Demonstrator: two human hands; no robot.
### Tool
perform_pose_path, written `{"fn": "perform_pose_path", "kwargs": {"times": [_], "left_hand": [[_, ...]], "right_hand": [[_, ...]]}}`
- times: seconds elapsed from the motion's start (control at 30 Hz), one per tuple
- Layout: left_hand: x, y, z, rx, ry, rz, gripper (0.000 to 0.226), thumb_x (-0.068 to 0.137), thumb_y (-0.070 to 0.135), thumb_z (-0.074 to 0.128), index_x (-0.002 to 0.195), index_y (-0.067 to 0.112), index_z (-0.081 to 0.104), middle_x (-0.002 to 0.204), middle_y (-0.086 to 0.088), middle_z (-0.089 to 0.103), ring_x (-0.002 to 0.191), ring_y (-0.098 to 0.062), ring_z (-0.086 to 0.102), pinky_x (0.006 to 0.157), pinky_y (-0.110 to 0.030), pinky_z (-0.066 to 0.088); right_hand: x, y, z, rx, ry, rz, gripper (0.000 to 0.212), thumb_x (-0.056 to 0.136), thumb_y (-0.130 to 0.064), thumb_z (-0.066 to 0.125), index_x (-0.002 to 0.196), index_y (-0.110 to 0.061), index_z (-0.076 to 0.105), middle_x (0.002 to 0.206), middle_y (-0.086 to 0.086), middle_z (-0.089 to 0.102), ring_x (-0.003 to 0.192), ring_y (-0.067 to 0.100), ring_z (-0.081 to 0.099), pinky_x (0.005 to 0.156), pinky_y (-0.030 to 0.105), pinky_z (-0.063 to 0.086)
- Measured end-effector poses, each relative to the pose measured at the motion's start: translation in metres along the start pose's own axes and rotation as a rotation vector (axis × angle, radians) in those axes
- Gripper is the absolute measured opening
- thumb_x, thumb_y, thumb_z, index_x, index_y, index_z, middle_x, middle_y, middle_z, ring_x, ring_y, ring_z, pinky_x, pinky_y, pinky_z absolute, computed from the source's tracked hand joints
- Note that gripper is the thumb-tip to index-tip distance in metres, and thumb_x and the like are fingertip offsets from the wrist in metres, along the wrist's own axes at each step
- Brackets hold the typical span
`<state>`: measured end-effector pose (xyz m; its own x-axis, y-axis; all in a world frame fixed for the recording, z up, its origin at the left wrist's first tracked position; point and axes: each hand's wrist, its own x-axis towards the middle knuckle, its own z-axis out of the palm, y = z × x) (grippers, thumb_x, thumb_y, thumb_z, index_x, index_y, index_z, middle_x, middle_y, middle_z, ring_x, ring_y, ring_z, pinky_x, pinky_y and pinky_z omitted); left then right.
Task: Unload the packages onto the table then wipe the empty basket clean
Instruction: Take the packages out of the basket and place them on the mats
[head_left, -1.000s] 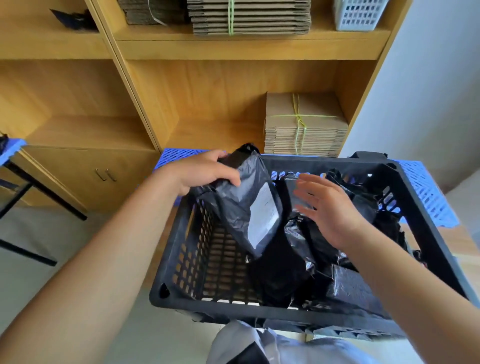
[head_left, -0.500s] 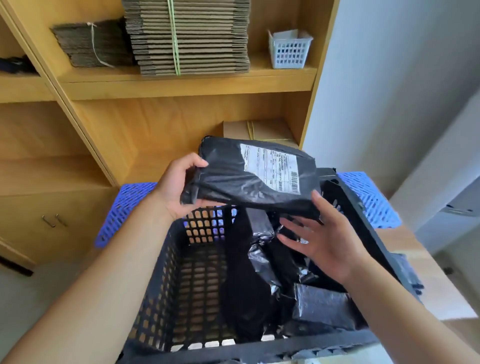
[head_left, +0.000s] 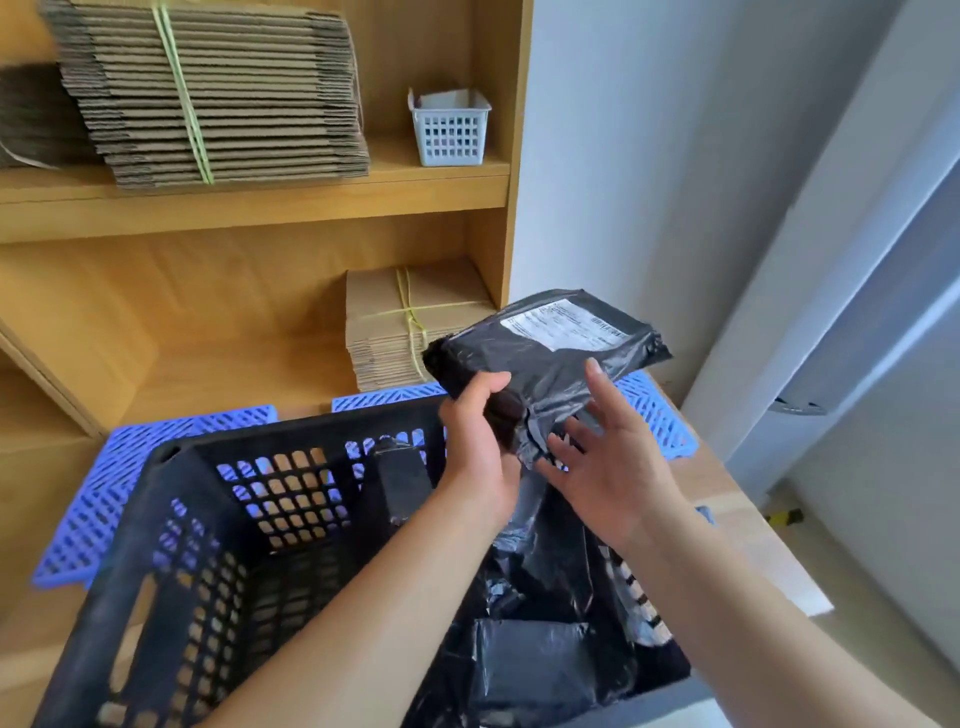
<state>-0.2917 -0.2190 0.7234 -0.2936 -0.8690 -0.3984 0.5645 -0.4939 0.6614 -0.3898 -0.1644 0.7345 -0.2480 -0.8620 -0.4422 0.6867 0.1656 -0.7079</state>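
A black plastic basket (head_left: 171, 551) with latticed walls fills the lower middle of the head view. Several black poly-bag packages (head_left: 530, 670) lie in its right half. My left hand (head_left: 475, 441) grips the near left end of a black package with a white shipping label (head_left: 561, 343), held up above the basket's far right corner. My right hand (head_left: 605, 457) is beside it with fingers spread, fingertips touching the package's underside. The wooden table (head_left: 748, 545) shows at the right of the basket.
Blue plastic lattice panels (head_left: 119, 483) lie under and behind the basket. A wooden shelf unit behind holds tied stacks of flat cardboard (head_left: 218, 104), (head_left: 405, 322) and a small white basket (head_left: 451, 130). A grey wall is at the right.
My left hand has carried the labelled package up and to the right, out past the basket's far right corner. My right hand followed beneath it. The view turned right.
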Motion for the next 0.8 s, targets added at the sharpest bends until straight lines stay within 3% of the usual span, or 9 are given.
{"fn": "perform_pose_path", "kwargs": {"times": [0.07,0.13,0.27,0.33,0.4,0.47,0.57,0.7,0.8], "left_hand": [[0.004,-0.011,0.01,0.027,-0.004,0.014,0.066,0.065,0.029,0.078,0.125,0.014,0.055,0.107,-0.016,0.072,0.091,-0.032,0.071,0.072,-0.037,0.053],[0.008,-0.023,0.018,0.11,0.019,0.055,0.047,0.077,0.016,0.074,0.118,0.017,0.053,0.093,-0.007,0.071,0.077,-0.02,0.07,0.061,-0.028,0.052],[0.014,-0.028,0.03,0.327,-0.044,0.097,0.055,0.076,0.026,0.082,0.122,0.017,0.054,0.107,-0.002,0.075,0.101,-0.019,0.071,0.078,-0.03,0.054],[0.02,-0.022,0.034,0.393,-0.021,0.103,0.062,0.069,0.042,0.085,0.118,0.015,0.059,0.1,0.001,0.076,0.101,-0.018,0.071,0.088,-0.034,0.056],[0.025,-0.015,0.039,0.422,-0.013,0.09,0.053,0.073,0.041,0.081,0.114,0.015,0.062,0.098,-0.002,0.076,0.095,-0.022,0.073,0.088,-0.039,0.058],[0.028,-0.012,0.045,0.46,-0.068,0.038,0.043,0.078,0.032,0.079,0.114,0.013,0.065,0.102,-0.007,0.075,0.096,-0.027,0.073,0.089,-0.042,0.058],[0.036,-0.02,0.06,0.451,-0.083,0.016,0.034,0.084,0.019,0.075,0.115,0.006,0.068,0.106,-0.007,0.076,0.101,-0.028,0.072,0.089,-0.041,0.058],[0.047,-0.046,0.081,0.402,-0.013,0.068,0.027,0.088,0.018,0.073,0.112,0.006,0.069,0.109,-0.005,0.075,0.106,-0.021,0.07,0.084,-0.035,0.06],[0.056,-0.073,0.094,0.396,0.049,0.123,0.028,0.09,0.019,0.072,0.113,0.005,0.069,0.109,-0.005,0.075,0.105,-0.018,0.07,0.085,-0.032,0.06]], "right_hand": [[0.011,-0.01,-0.007,-0.009,0.021,0.02,0.06,0.076,-0.044,0.077,0.128,-0.022,0.057,0.124,0.002,0.059,0.108,0.023,0.06,0.097,0.039,0.046],[0.021,-0.016,-0.022,-0.014,0.022,0.017,0.049,0.081,-0.031,0.076,0.126,-0.017,0.06,0.1,-0.001,0.072,0.084,0.02,0.068,0.083,0.038,0.05],[0.039,-0.035,-0.055,0.027,-0.053,-0.015,0.052,0.083,-0.009,0.069,0.133,-0.017,0.056,0.12,0.01,0.071,0.111,0.035,0.067,0.093,0.053,0.054],[0.046,-0.053,-0.067,-0.034,-0.072,-0.036,0.049,0.084,-0.007,0.066,0.13,-0.02,0.059,0.122,0.01,0.07,0.109,0.034,0.068,0.098,0.055,0.049],[0.051,-0.072,-0.08,-0.094,-0.104,-0.047,0.045,0.085,-0.006,0.063,0.127,-0.023,0.06,0.123,0.01,0.07,0.103,0.032,0.068,0.101,0.055,0.046],[0.057,-0.089,-0.091,-0.155,-0.161,-0.042,0.043,0.087,-0.008,0.061,0.128,-0.022,0.06,0.126,0.011,0.068,0.104,0.031,0.066,0.102,0.053,0.046],[0.068,-0.109,-0.104,-0.12,-0.18,-0.056,0.041,0.092,-0.017,0.06,0.133,-0.018,0.057,0.124,0.011,0.069,0.106,0.028,0.068,0.092,0.042,0.057],[0.071,-0.114,-0.117,-0.113,-0.049,-0.057,0.039,0.088,-0.04,0.067,0.12,-0.02,0.07,0.117,0.007,0.073,0.112,0.027,0.068,0.102,0.042,0.049],[0.07,-0.102,-0.128,0.006,0.047,-0.065,0.031,0.088,-0.04,0.068,0.113,-0.023,0.072,0.119,0.01,0.071,0.108,0.027,0.069,0.101,0.043,0.051]]}}
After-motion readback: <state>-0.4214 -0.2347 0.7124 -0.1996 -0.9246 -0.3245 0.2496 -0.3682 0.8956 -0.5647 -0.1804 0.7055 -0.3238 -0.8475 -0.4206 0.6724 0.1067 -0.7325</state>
